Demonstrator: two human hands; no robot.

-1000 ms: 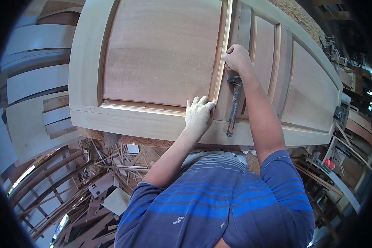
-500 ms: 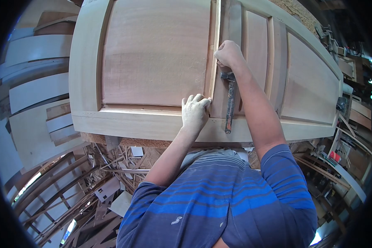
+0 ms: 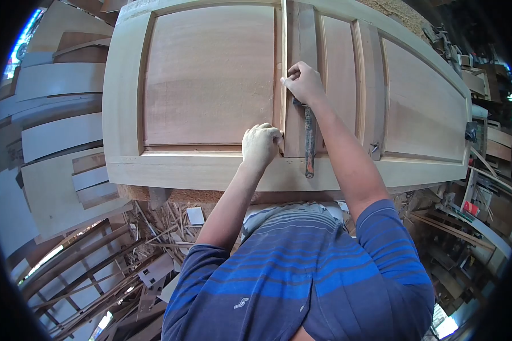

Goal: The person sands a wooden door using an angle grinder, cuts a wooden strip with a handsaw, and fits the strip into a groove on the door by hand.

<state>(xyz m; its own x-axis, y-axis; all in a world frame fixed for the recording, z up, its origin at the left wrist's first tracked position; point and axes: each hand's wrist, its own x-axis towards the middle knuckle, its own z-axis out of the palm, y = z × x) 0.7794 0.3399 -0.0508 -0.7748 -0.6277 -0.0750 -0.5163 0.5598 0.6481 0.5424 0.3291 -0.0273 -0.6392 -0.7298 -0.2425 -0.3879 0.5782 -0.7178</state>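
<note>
A wooden panel door [image 3: 193, 171] lies flat before me, with a thin wooden strip [image 3: 284, 42] running along the right side of its large panel [image 3: 210, 79]. My left hand [image 3: 260, 146] is closed on the strip's near end, by the panel's corner. Farther up the strip, my right hand [image 3: 302, 82] pinches it between thumb and fingers. A hammer [image 3: 309, 136] rests on the door just below my right hand, which partly hides its head. Small metal pieces [image 3: 374, 148] lie on the frame to the right.
Stacked boards [image 3: 62, 133] stand on the left. Wood offcuts and scraps [image 3: 153, 224] cover the floor below the door. A dark object [image 3: 470, 131] sits at the door's right end, with more timber [image 3: 483, 176] and a red item [image 3: 470, 208] beyond.
The view has shifted, so the door and hands appear further left. My right hand's fingers have loosened from a tight fist into a pinch on the strip. The metal pieces now show.
</note>
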